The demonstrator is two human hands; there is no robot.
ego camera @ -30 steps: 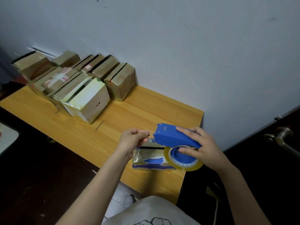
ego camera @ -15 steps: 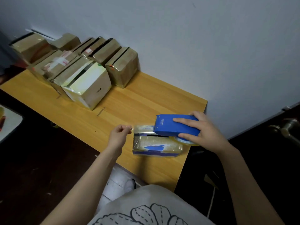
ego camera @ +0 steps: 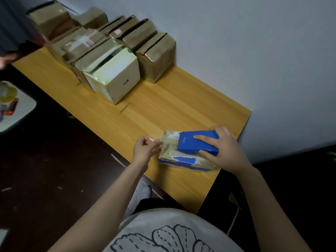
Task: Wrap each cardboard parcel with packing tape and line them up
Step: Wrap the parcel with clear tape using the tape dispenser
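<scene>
Left hand pinching the tape end, right hand gripping the dispenser atop the parcel by the counter corner, so slack tape could easily wrinkle or stick to itself.

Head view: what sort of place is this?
Likely a home or small-office packing corner: a yellow wooden table against a plain pale wall, a row of tape-wrapped brown cardboard parcels, and a blue plastic tape dispenser.
</scene>
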